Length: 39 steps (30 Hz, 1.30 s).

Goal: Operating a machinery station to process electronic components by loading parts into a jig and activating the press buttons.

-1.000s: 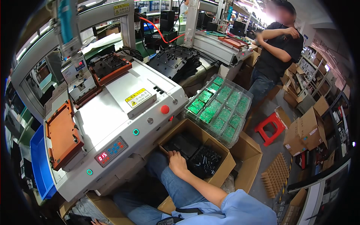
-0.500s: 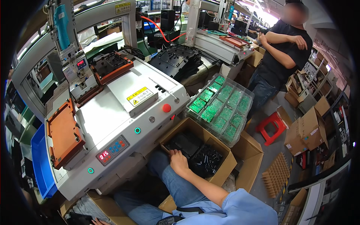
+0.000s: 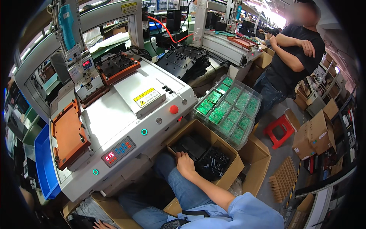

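Note:
My right hand (image 3: 185, 165) lies over the near edge of an open cardboard box (image 3: 235, 168). Its fingers are slightly apart, the tips beside a flat black plastic part (image 3: 192, 144); nothing shows gripped in them. A heap of small black pieces (image 3: 213, 162) fills the same box, to the right of that part. Low at the left, my left hand (image 3: 101, 225) is partly cut off by the picture's edge. Its visible fingers are spread next to a dark item (image 3: 81, 221) in another cardboard box (image 3: 110, 210).
A white machine (image 3: 114, 129) with orange fixtures (image 3: 68, 133) and a red button (image 3: 174, 110) stands ahead. Stacked clear trays of green circuit boards (image 3: 228, 110) sit right of it, with black panels (image 3: 183, 61) behind. Farther right are a person (image 3: 293, 57) and a red stool (image 3: 278, 131).
The whole picture has shifted slightly right. Both hands keep their places at the boxes, and nothing has been picked up or let go.

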Each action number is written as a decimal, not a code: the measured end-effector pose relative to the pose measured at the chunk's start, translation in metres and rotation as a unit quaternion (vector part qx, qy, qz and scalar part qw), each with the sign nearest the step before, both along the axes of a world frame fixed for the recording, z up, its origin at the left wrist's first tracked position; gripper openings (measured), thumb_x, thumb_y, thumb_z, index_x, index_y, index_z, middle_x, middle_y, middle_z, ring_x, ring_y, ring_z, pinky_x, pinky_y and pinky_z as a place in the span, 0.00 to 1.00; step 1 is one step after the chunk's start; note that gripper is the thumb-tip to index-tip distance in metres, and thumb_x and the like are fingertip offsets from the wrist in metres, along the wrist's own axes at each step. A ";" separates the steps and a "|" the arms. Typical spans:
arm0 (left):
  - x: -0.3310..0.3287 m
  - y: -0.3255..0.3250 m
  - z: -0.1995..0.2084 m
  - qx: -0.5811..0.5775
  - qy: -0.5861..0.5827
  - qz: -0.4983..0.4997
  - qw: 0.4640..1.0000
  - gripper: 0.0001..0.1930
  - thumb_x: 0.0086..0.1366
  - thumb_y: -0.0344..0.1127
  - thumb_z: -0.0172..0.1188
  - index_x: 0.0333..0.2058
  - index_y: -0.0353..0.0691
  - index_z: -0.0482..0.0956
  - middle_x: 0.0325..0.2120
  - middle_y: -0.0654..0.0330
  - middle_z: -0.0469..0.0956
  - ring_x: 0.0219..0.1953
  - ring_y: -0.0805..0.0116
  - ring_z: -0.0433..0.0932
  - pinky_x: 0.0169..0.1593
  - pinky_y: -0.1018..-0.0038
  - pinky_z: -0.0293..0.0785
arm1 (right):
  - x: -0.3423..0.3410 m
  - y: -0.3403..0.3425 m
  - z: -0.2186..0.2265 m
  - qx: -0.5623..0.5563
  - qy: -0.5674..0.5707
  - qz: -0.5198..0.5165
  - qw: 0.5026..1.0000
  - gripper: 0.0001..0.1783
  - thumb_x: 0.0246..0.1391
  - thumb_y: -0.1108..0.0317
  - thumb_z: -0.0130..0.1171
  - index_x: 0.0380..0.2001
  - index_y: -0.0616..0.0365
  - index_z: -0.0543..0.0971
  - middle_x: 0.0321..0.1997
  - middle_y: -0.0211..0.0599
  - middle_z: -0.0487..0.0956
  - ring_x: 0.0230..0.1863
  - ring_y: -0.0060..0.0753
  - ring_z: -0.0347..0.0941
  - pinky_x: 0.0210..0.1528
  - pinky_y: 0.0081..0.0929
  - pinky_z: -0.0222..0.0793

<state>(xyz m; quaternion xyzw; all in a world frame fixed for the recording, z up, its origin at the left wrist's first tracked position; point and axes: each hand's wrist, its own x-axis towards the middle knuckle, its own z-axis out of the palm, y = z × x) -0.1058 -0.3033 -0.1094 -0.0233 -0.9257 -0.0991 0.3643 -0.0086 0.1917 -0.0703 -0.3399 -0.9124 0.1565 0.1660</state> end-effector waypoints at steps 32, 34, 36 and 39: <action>0.002 -0.017 0.072 0.047 -0.011 0.001 0.999 0.07 0.58 0.24 0.56 0.36 0.34 0.71 0.31 0.52 0.68 0.39 0.52 0.67 0.45 0.61 0.62 | 0.003 0.000 -0.001 0.032 -0.086 0.015 0.996 0.13 0.59 0.69 0.45 0.45 0.60 0.71 0.43 0.46 0.74 0.46 0.53 0.71 0.42 0.46 0.71; 0.006 0.008 0.085 0.072 -0.017 -0.024 0.997 0.06 0.59 0.24 0.56 0.36 0.34 0.71 0.31 0.52 0.68 0.38 0.52 0.66 0.45 0.62 0.62 | 0.006 0.003 -0.005 0.031 -0.074 0.018 0.997 0.12 0.59 0.70 0.45 0.44 0.60 0.71 0.43 0.47 0.74 0.46 0.53 0.71 0.43 0.46 0.71; 0.019 0.036 0.104 0.075 -0.014 -0.068 0.995 0.06 0.59 0.23 0.57 0.35 0.33 0.72 0.30 0.54 0.68 0.37 0.56 0.66 0.41 0.66 0.64 | 0.006 -0.001 0.000 0.010 -0.056 0.012 0.998 0.13 0.57 0.70 0.47 0.45 0.61 0.72 0.44 0.47 0.75 0.46 0.53 0.70 0.45 0.45 0.69; 0.053 0.095 0.131 0.139 -0.054 -0.153 0.977 0.08 0.58 0.22 0.59 0.36 0.36 0.73 0.31 0.54 0.69 0.38 0.55 0.67 0.44 0.65 0.64 | 0.009 0.007 0.005 0.036 0.131 0.099 0.986 0.16 0.51 0.71 0.53 0.45 0.62 0.74 0.45 0.48 0.75 0.47 0.53 0.69 0.50 0.43 0.63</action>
